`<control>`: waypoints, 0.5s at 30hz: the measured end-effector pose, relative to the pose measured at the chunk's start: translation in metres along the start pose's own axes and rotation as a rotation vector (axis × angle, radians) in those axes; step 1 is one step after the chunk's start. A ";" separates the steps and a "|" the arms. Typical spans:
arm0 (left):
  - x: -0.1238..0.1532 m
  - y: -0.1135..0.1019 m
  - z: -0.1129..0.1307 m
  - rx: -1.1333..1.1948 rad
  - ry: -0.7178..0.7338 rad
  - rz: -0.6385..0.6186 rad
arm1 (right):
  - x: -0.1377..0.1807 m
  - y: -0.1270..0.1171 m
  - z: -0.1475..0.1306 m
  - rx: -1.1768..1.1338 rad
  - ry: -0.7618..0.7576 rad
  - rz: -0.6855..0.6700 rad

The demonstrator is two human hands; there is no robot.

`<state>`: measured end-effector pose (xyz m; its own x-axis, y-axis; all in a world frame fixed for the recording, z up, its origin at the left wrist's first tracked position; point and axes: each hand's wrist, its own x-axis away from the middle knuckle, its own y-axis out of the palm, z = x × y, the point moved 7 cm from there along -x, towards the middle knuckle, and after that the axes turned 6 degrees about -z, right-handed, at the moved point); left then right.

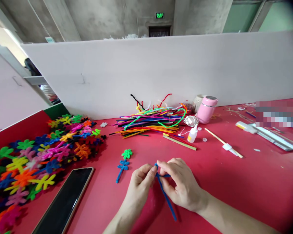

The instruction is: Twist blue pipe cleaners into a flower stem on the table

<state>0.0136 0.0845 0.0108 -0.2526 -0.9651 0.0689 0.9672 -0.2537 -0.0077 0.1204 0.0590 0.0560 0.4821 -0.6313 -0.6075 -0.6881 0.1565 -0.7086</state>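
A blue pipe cleaner [167,199] is bent near its upper end, and its long tail slants down towards me over the red table. My left hand [142,180] pinches the bent top between thumb and fingertips. On the other side, my right hand [182,183] has its thumb and fingers closed on a short blue length that sticks out sideways. Left of my hands lie a blue pipe-cleaner flower with a stem [123,167] and, just beyond it, a green pipe-cleaner flower [127,153]. Both hands are just above the tabletop.
Many coloured pipe-cleaner flowers [42,156] heap up at the left, with a phone [66,200] beside them. Further back lie loose pipe cleaners [151,122], a small white bottle [192,134] and a pink flask [207,110]. A stick [215,136] rests at right. A white partition [161,68] stands behind.
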 end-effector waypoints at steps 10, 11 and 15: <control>0.001 -0.002 0.003 -0.017 -0.036 0.036 | 0.002 0.005 0.005 0.010 0.026 -0.027; 0.001 -0.002 0.002 -0.005 -0.054 0.038 | 0.002 0.005 0.004 0.026 0.023 -0.033; 0.000 -0.001 -0.003 0.056 -0.115 0.011 | 0.001 0.005 0.004 0.044 0.036 -0.066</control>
<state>0.0129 0.0848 0.0078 -0.2402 -0.9534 0.1826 0.9707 -0.2357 0.0461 0.1193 0.0621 0.0503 0.5054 -0.6683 -0.5458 -0.6302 0.1462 -0.7626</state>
